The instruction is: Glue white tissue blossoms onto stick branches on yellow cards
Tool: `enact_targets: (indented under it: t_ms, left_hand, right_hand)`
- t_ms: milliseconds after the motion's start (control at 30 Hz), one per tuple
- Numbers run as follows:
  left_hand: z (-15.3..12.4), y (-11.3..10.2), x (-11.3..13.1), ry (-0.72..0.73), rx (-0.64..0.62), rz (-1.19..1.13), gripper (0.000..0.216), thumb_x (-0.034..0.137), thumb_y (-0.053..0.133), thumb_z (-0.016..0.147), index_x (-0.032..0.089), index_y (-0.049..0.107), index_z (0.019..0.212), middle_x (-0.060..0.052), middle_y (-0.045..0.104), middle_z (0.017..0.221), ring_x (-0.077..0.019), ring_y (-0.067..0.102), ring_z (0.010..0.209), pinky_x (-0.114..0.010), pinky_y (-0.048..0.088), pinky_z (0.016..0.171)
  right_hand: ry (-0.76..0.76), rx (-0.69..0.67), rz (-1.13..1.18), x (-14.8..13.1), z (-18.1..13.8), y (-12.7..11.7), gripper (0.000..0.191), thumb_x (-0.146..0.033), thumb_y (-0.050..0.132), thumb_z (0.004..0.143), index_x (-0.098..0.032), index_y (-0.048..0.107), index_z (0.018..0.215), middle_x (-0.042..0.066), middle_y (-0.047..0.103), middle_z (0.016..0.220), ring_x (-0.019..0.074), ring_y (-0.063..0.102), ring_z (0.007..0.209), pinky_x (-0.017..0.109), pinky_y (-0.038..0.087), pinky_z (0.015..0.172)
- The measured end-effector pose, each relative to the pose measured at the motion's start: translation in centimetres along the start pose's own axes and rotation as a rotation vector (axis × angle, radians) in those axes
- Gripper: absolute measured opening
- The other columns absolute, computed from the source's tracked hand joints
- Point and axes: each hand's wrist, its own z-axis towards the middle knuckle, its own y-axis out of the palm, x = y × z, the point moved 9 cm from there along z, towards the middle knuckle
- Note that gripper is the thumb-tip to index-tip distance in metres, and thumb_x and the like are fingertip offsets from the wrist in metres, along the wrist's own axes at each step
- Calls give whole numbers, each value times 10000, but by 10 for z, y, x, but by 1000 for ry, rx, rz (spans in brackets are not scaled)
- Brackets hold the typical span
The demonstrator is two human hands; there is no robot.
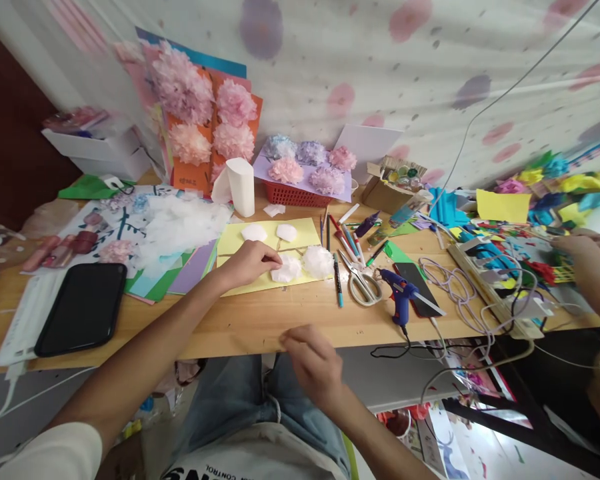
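A yellow sheet of paper [240,283] lies on the wooden table with brown lines drawn on it. On it are two flat white paper pieces [286,232] and, at the lower right, a fluffy white tissue-paper flower [319,262]. My left hand [250,265] reaches over the sheet, its fingertips pinched at the edge of a smaller crumpled piece of white tissue paper [287,269]. Above the table's front edge, my right hand [314,363] is closed with thumb and fingers together. Whatever it may hold is too small to make out.
Right of the sheet lie pens, scissors [364,285], a blue glue gun [401,293] and cables. A pile of white tissue [183,223] and a black tablet [83,308] are at left. Another person's hand [587,250] is at far right. Finished flower boards [207,120] stand behind.
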Motion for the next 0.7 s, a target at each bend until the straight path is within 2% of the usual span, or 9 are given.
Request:
enact_targets:
  t_ms: [67,133,233,333,467,567,700]
  left_hand:
    - [-1,-3,1,-16,-6,12,124,215,684,789,190,804,810,-42,796,831,-201,689,768,-291,483,726]
    - [0,-3,1,-19,-33,33,130,223,675,793,185,800,795,-41,789,809,-195,674,747,-286,464,709]
    - [2,7,2,2,-115,64,145,221,655,804,180,792,786,-42,778,796,-189,659,730,-281,440,691]
    - [4,13,4,49,-124,92,142,196,643,812,169,781,795,-55,769,810,-189,657,746,-283,428,697]
    - [4,15,11,107,-96,145,136,180,640,828,171,771,792,-56,750,804,-186,641,754,-286,417,705]
    - [4,16,14,108,-83,158,139,176,641,832,173,770,782,-55,738,796,-185,629,748,-290,419,706]
    - [6,15,14,85,-46,153,151,149,632,815,175,766,750,-57,729,804,-189,625,754,-301,437,732]
  right_hand:
    - [308,289,175,26,-3,-30,198,-159,658,907,-271,729,1054,58,733,906,188,692,802,326,579,716]
    - [588,543,411,53,-14,-48,227,-251,792,806,-255,737,1026,36,724,856,165,673,741,300,560,674]
    - [807,721,729,78,-16,-54,323,-320,902,636,-219,763,909,27,702,804,143,642,717,285,542,673]
    - [815,740,889,87,-4,-57,332,-308,919,590,-211,766,867,-12,607,691,118,574,672,253,491,605]
    - [762,650,876,89,8,-51,294,-406,850,720,-205,758,913,-47,471,623,89,436,567,228,361,489]
    - [686,639,615,89,8,-54,276,-462,755,834,-196,759,906,-42,498,589,92,433,524,249,368,497]
    - [500,557,159,77,15,-57,163,-375,735,872,-215,768,881,12,667,703,133,565,589,285,468,566]
